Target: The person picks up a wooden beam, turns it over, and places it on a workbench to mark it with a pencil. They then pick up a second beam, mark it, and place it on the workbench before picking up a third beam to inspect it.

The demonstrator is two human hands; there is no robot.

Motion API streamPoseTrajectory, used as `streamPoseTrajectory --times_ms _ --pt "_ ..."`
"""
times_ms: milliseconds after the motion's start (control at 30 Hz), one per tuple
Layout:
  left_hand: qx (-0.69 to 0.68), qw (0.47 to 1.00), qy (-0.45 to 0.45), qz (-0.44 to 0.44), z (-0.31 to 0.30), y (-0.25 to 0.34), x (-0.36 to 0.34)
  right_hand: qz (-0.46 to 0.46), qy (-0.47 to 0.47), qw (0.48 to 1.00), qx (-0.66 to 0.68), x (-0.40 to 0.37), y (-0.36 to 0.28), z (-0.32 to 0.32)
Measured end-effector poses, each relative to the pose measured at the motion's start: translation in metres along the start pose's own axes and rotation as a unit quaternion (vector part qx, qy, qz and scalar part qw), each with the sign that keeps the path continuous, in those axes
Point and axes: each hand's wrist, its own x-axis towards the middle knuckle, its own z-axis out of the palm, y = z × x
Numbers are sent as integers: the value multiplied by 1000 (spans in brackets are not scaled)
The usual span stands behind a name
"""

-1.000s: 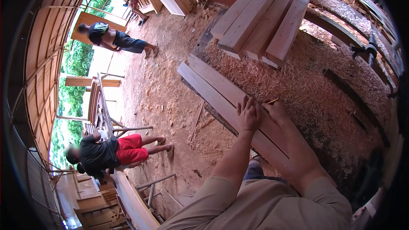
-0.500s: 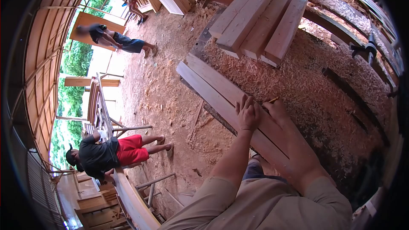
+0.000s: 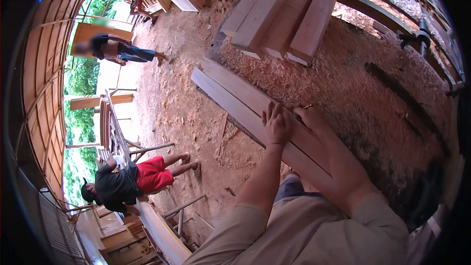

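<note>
Left hand [image 3: 278, 126] is resting open on boards [image 3: 240, 86]; right hand [image 3: 311, 117], toward two o'clock, is pinching a pencil [image 3: 308, 106]; whether any lines are already standing, I cannot tell.

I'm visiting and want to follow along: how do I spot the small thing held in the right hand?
Start with the two long planks lying side by side before the camera wearer. Beside the left hand pressing there is the right hand. Poking from its fingers is the yellowish pencil, slim and straight, unlike the broad planks or curly shavings.
</note>
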Motion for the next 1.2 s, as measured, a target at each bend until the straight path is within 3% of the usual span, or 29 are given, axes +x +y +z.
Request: streamPoseTrajectory --times_ms 167,367,433,533,800,967,1133,1200 --pt "-3 1000 27 2 8 -9 -1 -8 -12 1000 -23 -2 -13 0" --pt "19 1000 0 7 3 -7 -1 -19 -35 995 94 7 15 -3" --pt "27 1000 -3 4 0 -6 1 62 -30 986 152 -2 6 -5" --pt "24 1000 -13 -2 2 -3 -2 37 -13 998 57 0 9 -12" --pt "5 1000 18 -5 1 0 1 68 -5 992 108 -9 -12 -15" --pt "33 999 -14 -1 0 -1 -1 67 -2 993 97 -12 -15 -14" --pt "57 998 -38 2 1 -6 1 77 -19 976 202 -7 4 -15" --pt "70 996 -45 24 2 -11 -1 -63 -1 997 50 -4 27 -19"
